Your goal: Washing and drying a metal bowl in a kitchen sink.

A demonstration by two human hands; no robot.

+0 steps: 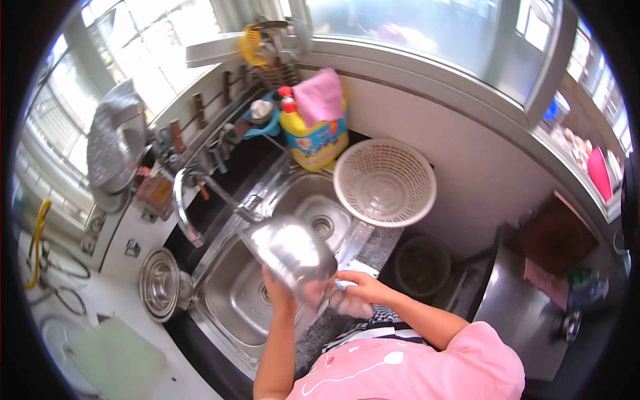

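Note:
A shiny stainless steel bowl [295, 250] is held tilted above the double sink, its outer side facing up. My left hand [281, 295] grips it from below by the near left edge; the fingertips are hidden behind the metal. My right hand [367, 287] holds a pale, crumpled cloth [352, 304] against the bowl's right side. Beneath the bowl lies the larger sink basin [225, 295], with its drain partly in sight. The smaller basin [300, 195] is beyond it.
A beige plastic colander [385, 182] stands at the sink's far right corner, beside a yellow detergent jug [317, 145]. The chrome faucet [182, 200] arches over the left side. Nested steel bowls [160, 285] and a green cutting board [117, 357] are at left.

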